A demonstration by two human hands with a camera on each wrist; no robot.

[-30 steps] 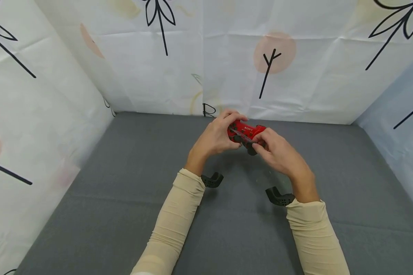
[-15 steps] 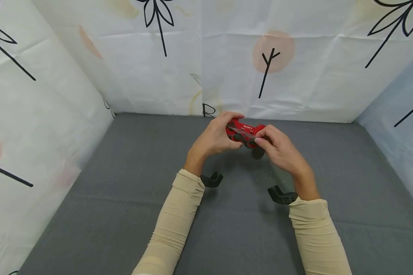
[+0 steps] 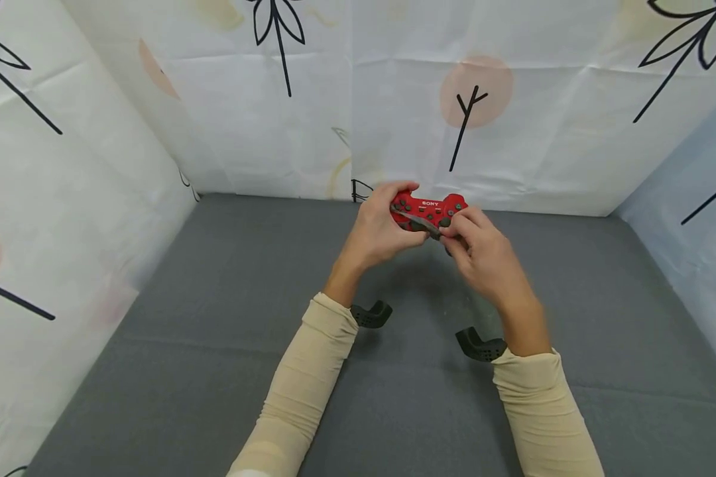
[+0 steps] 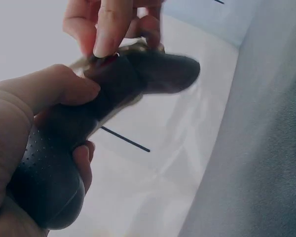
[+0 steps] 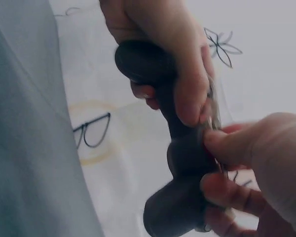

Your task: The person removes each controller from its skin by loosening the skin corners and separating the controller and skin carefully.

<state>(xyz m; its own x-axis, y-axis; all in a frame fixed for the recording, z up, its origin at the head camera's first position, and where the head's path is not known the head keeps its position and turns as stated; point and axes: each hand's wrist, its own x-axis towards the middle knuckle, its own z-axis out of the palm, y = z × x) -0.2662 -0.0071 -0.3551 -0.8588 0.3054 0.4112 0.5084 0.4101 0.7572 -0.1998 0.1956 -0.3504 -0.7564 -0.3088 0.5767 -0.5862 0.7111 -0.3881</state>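
A red Sony game controller is held up off the grey surface, near the back wall. My left hand grips its left side; in the left wrist view the thumb lies across its dark, dotted underside. Across the controller's face runs a thin, greyish, partly see-through strip, whose nature I cannot tell. With thumb and fingertips my right hand pinches the lower edge right of centre, where the strip ends. The right wrist view shows the dark handles and both hands close together at that edge.
Grey cloth covers the surface below. White patterned sheets close off the back and both sides, the back one near my fingertips. A black curved bracket sits at the left wrist, another bracket at the right.
The controller has risen slightly toward the back wall and tilted so more of its red face shows. Both hands moved with it, the right fingers shifting along its lower edge.
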